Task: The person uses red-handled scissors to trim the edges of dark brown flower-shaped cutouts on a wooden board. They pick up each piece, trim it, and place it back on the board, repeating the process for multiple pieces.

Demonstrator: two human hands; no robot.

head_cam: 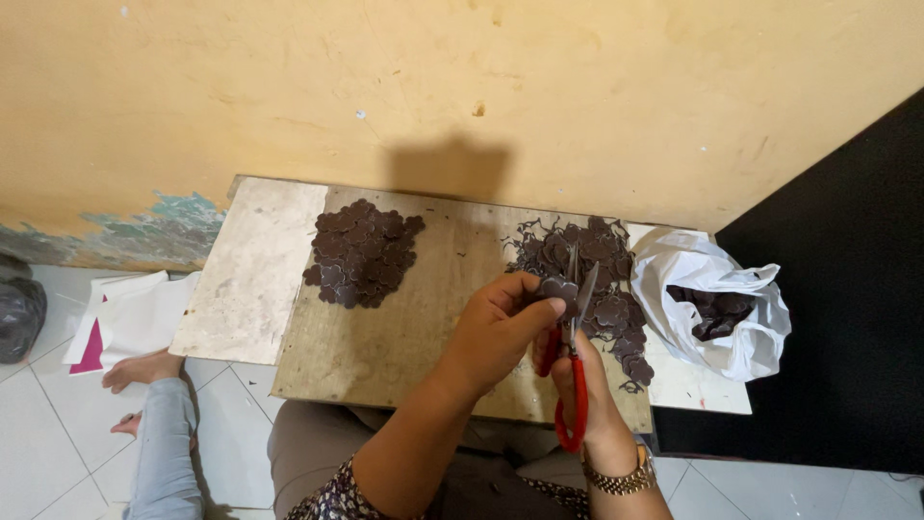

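Observation:
My left hand (496, 327) pinches a small dark brown cut-out piece (558, 289) between thumb and fingers. My right hand (589, 385) grips red-handled scissors (575, 361), whose blades are parted at the piece's edge. Both hands hover over a low wooden board (385, 337). Just behind the scissors lies a loose heap of dark brown pieces and offcuts (602, 265). A neater pile of trimmed dark brown pieces (363, 252) sits on the board's left part. A gold-coloured watch (621, 479) is on my right wrist.
A white plastic bag (712, 299) holding more dark pieces lies at the board's right end. A pale slab (252, 265) adjoins the board on the left. White and pink papers (130, 318) lie on the tiled floor. Another person's feet and grey trouser leg (159, 424) are lower left. A yellow wall stands behind.

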